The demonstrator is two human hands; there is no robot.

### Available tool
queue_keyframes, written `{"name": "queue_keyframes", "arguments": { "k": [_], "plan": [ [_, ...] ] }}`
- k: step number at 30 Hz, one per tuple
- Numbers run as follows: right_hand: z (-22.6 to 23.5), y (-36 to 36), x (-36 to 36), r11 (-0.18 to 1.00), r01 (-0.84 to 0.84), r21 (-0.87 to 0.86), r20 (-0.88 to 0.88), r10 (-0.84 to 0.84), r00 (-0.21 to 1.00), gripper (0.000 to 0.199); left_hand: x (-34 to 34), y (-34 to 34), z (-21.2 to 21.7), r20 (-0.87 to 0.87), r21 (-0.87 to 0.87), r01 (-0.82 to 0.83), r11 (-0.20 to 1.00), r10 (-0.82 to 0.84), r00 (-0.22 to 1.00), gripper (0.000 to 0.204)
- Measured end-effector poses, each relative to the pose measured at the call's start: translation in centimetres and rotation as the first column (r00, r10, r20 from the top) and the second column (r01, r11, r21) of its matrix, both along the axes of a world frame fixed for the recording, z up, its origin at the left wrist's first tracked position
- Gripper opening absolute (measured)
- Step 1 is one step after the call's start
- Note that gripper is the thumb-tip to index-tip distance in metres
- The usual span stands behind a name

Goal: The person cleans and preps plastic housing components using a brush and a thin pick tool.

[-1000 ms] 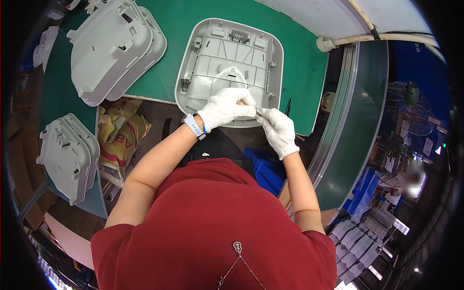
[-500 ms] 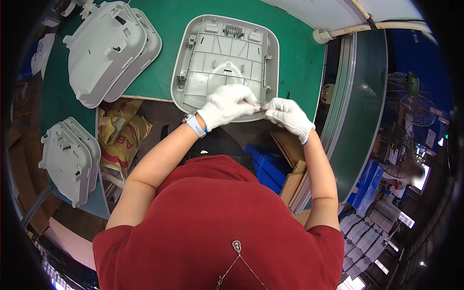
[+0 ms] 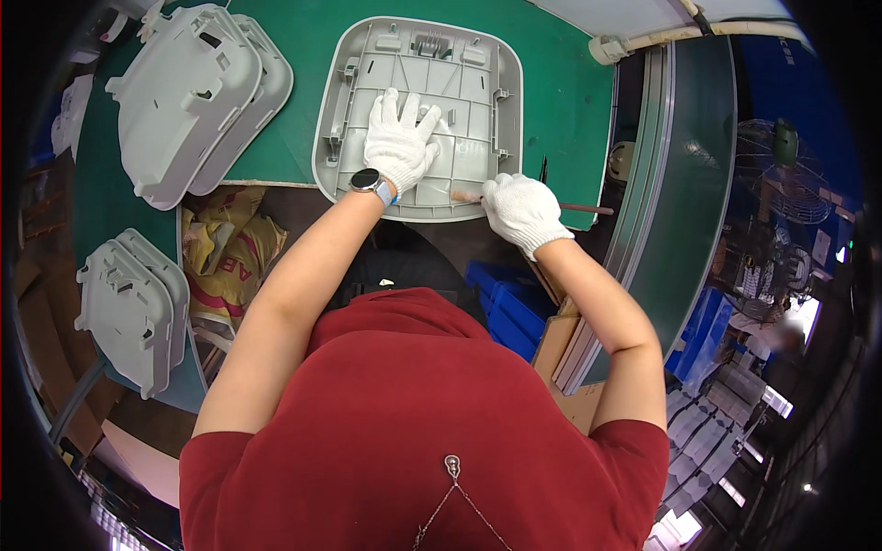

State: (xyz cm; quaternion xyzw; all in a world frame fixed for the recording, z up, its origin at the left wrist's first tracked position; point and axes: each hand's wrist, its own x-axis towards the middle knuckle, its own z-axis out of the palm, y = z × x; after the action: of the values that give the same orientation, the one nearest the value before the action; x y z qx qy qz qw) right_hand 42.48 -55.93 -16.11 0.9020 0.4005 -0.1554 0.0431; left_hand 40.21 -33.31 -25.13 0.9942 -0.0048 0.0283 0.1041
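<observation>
A light grey plastic panel (image 3: 469, 138) lies on the green table with its ribbed inner side up. My left hand (image 3: 401, 138), in a white glove, rests flat on its ribs with the fingers spread. My gloved right hand (image 3: 522, 209) is closed round a slim brush (image 3: 588, 209) at the panel's lower right edge. The brush's dark reddish handle sticks out to the right, while its tan tip points left over the panel's near edge. Whether the tip touches the plastic, I cannot tell. Just beyond my right hand is a thin dark pointed object (image 3: 544, 170).
Similar grey panels (image 3: 188, 101) are stacked at the far left, and more panels (image 3: 133, 312) stand at the lower left. A yellow bag (image 3: 234, 257) sits below the table edge. Blue bins (image 3: 501, 308) and cardboard (image 3: 556, 344) are near my right side, with a fan (image 3: 785, 174) farther right.
My hands have parted. The left moved up and left and flattened onto the panel; the right moved slightly right, and the brush in it now shows clearly. The panel shifted slightly left in view.
</observation>
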Motion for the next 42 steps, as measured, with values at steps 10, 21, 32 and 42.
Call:
{"name": "queue_keyframes", "arguments": {
  "k": [10,21,32,42],
  "plan": [
    [0.7,0.2,-0.2,0.997,-0.075,-0.023,-0.063,0.074,0.995,0.02,-0.2,-0.2,-0.1,-0.011,0.038,0.004,0.999,-0.003,1.0,0.063],
    [4.2,1.4,2.7,0.992,0.082,-0.093,-0.063,-0.088,0.994,0.023,-0.4,0.0,-0.1,-0.054,0.05,-0.004,0.999,0.006,0.998,0.063],
    [0.9,-1.3,0.6,0.869,0.49,0.075,-0.124,-0.479,0.869,0.029,-0.4,0.1,0.6,-0.091,0.054,0.01,0.998,-0.005,0.996,0.064],
    [-10.9,-6.7,1.5,-0.05,0.966,0.255,-0.764,-0.623,0.169,0.038,-0.8,0.4,1.3,-0.06,-0.001,0.052,0.999,-0.052,0.997,0.066]
  ]
}}
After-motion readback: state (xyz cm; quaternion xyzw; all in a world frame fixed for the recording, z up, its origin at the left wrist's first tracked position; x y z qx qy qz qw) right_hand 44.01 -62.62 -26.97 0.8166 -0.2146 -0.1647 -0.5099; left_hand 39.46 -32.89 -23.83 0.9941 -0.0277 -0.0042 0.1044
